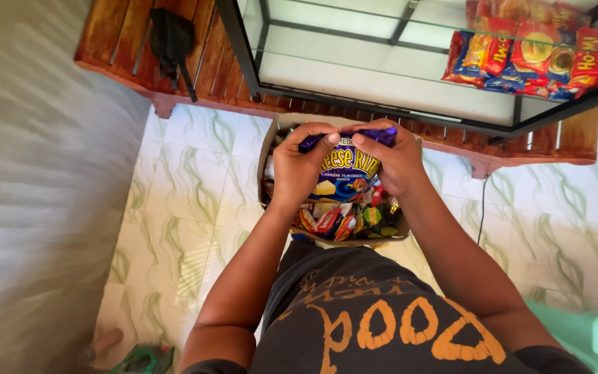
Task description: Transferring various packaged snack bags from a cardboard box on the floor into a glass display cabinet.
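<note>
Both my hands grip a purple and yellow snack bag (346,170) by its top edge, just above a cardboard box. My left hand (300,166) pinches the bag's upper left corner. My right hand (394,161) holds the upper right corner. The cardboard box (268,142) stands on the tiled floor below the bag. It is filled with several small colourful snack packets (340,221).
A glass display cabinet (382,83) with a black frame sits on a low wooden platform (140,62) beyond the box. Red and yellow snack bags (534,52) lie on its shelf at the right. A black item (171,38) rests on the platform. A pale wall is on the left.
</note>
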